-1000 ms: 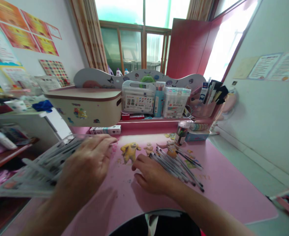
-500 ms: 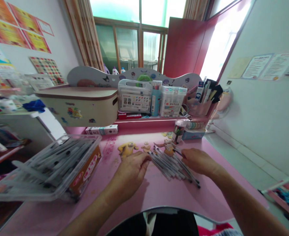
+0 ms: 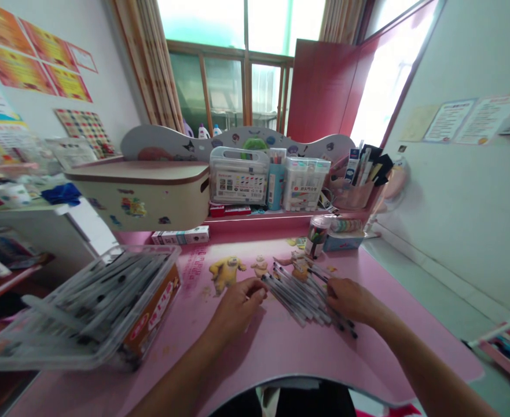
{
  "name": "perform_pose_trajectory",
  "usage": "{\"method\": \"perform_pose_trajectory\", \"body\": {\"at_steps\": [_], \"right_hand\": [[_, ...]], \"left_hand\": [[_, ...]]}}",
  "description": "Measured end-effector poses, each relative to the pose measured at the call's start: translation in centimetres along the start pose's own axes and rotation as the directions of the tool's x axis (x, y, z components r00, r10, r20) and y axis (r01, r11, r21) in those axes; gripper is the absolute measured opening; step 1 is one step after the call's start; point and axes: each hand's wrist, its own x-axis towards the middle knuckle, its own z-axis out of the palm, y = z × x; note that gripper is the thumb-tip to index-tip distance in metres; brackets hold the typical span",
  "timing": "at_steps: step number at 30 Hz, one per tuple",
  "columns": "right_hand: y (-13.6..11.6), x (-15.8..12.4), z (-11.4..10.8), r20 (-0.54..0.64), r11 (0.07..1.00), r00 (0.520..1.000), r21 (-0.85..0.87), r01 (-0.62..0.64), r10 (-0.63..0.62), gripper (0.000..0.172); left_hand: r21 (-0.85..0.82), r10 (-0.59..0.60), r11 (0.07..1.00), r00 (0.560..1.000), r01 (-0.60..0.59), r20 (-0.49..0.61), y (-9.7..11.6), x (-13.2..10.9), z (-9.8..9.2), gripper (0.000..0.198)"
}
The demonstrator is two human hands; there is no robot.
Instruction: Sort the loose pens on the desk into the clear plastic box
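Observation:
A loose bundle of slim, clear-barrelled pens [image 3: 296, 295] with dark tips lies slantwise on the pink desk [image 3: 281, 356]. At its left edge is my left hand [image 3: 239, 304], loosely curled with a gap between thumb and forefinger and nothing visible in it. My right hand [image 3: 351, 298] rests against the right side of the bundle, its fingers bent round a pen [image 3: 318, 273] whose dark end sticks out to the upper left. The undersides of the right fingers are hidden.
On the left stands a clear plastic box [image 3: 168, 272] full of similar pens. Behind the bundle are a round clear tub [image 3: 318, 236] and a blue box [image 3: 344, 240]. A beige bin [image 3: 146, 200], marker cases [image 3: 239, 179] and a pink pen holder [image 3: 352, 194] line the shelf.
My right hand has come down and slightly toward me along the pens. The left thumb and forefinger have parted a little. The view has shifted slightly.

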Motion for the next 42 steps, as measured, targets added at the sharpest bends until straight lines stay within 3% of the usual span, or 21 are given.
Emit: {"method": "perform_pose_trajectory", "body": {"at_steps": [4, 8, 11, 14, 17, 19, 23, 28, 30, 32, 36, 38, 42], "right_hand": [[0.6, 0.1, 0.5, -0.034, 0.993, 0.999, 0.112, 0.025, -0.021, 0.016], [0.2, 0.1, 0.1, -0.039, 0.994, 0.999, 0.111, 0.015, -0.011, 0.013], [-1.9, 0.0, -1.6, -0.108, 0.99, 0.993, 0.126, 0.069, -0.056, 0.011], [-6.0, 0.0, -3.7, -0.183, 0.95, 0.97, 0.239, 0.201, -0.159, 0.008], [-10.7, 0.8, -4.3, -0.154, 0.803, 0.943, 0.495, 0.332, -0.295, 0.009], [-13.3, 1.8, -3.2, -0.107, 0.592, 0.916, 0.732, 0.336, -0.387, 0.01], [-15.9, 4.0, 0.5, -0.172, 0.296, 0.924, 0.913, 0.28, -0.343, 0.008], [-16.2, 4.7, 3.7, -0.197, 0.235, 0.936, 0.934, 0.27, -0.293, 0.014], [-16.3, 4.7, 4.5, -0.142, 0.146, 0.939, 0.97, 0.195, -0.312, 0.015], [-16.4, 4.8, 5.1, -0.072, -0.015, 0.936, 0.997, 0.071, -0.345, 0.022], [-16.3, 5.3, 5.8, -0.061, -0.297, 0.927, 0.953, -0.055, -0.369, 0.039], [-16.2, 5.5, 5.8, -0.073, -0.359, 0.923, 0.93, -0.073, -0.378, 0.041], [-16.0, 5.3, 5.3, -0.047, -0.423, 0.915, 0.895, -0.14, -0.402, 0.035]], "left_hand": [[-0.079, 0.014, 0.997, 1.0, -0.016, -0.024, 0.0, -0.3, 0.1, 0.019], [-0.175, -0.026, 0.984, 1.0, 0.026, 0.001, -0.7, -0.1, 0.1, 0.019], [-0.388, -0.102, 0.915, 0.993, 0.114, 0.052, -1.6, 0.3, 0.2, 0.03], [-0.553, -0.093, 0.824, 0.992, 0.124, 0.084, -1.8, 0.5, 0.0, 0.048], [-0.649, -0.075, 0.756, 0.997, 0.08, 0.036, -1.4, 0.6, -0.5, 0.053], [-0.698, -0.079, 0.715, 0.996, 0.029, -0.04, -1.3, 0.7, -1.1, 0.047], [-0.685, -0.146, 0.724, 0.951, -0.085, -0.272, -1.2, 1.2, -2.1, 0.038], [-0.589, -0.201, 0.802, 0.881, -0.103, -0.428, -1.1, 1.4, -2.3, 0.035], [-0.577, -0.186, 0.81, 0.885, -0.109, -0.427, -1.4, 1.4, -2.0, 0.033], [-0.598, -0.182, 0.797, 0.912, -0.082, -0.368, -1.9, 1.3, -1.6, 0.032], [-0.717, -0.207, 0.694, 0.972, 0.063, -0.114, -3.1, 1.3, -0.5, 0.039], [-0.741, -0.207, 0.665, 0.977, 0.097, -0.058, -3.4, 1.4, -0.2, 0.043], [-0.753, -0.185, 0.657, 0.977, 0.042, -0.107, -3.3, 1.4, -0.3, 0.036]]}}
